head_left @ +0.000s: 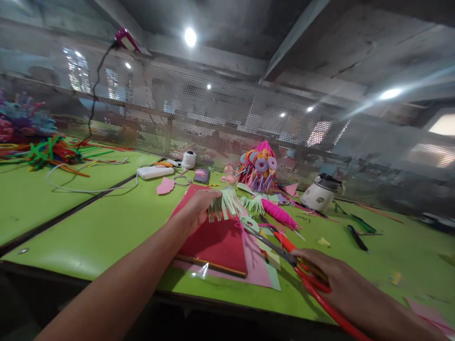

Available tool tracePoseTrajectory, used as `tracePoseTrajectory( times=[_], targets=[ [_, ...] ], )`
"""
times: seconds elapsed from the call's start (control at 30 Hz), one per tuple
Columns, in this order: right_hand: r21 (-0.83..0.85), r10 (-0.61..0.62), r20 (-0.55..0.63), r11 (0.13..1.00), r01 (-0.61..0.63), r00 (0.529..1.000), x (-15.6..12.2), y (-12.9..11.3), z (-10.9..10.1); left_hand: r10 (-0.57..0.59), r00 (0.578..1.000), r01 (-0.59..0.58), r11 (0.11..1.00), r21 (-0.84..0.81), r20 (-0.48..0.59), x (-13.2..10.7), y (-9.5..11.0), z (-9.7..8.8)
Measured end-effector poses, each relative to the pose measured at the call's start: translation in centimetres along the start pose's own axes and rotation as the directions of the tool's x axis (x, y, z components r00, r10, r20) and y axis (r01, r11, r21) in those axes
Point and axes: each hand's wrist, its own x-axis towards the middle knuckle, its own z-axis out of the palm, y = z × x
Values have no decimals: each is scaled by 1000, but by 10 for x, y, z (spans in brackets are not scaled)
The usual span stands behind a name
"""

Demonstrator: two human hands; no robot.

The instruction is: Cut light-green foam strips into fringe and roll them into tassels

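Note:
My left hand [197, 204] reaches over a stack of red and pink paper sheets [216, 239] and pinches a strip of pale green fringed paper [224, 204] at its fingertips. My right hand [337, 279] lies low on the green table [106, 227], closed around the red handles of a pair of scissors [284, 251]. The scissors' blades point left toward a small green paper cut-out [250, 222]. More green fringe [254, 202] and a fuzzy pink roll [280, 214] lie just beyond the sheets.
A pink cone decoration with paper rings [259, 166] stands at the back by a mesh screen. A white glue pot [322, 193], black pens [356, 237], a white power strip [154, 171], a thread spool [188, 159] and a heap of coloured pipe cleaners [46, 154] are spread around.

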Motion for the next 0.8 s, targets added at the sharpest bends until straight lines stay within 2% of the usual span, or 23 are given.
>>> tracePoseTrajectory(
  times=[0.37,0.6,0.7,0.8],
  targets=[
    [-79,-24,17,997,25,1000,33,0,20,125,991,-122,990,-72,40,8,6,-10],
    [-162,-63,80,984,75,995,30,-12,10,117,986,-113,993,-38,122,7,6,-11],
    [-134,-124,-8,983,122,992,41,-18,-2,88,980,-89,996,-2,181,4,6,-11],
    [39,-206,-230,975,221,951,67,-30,-17,52,964,-64,997,40,263,-1,6,-11]
  ],
)
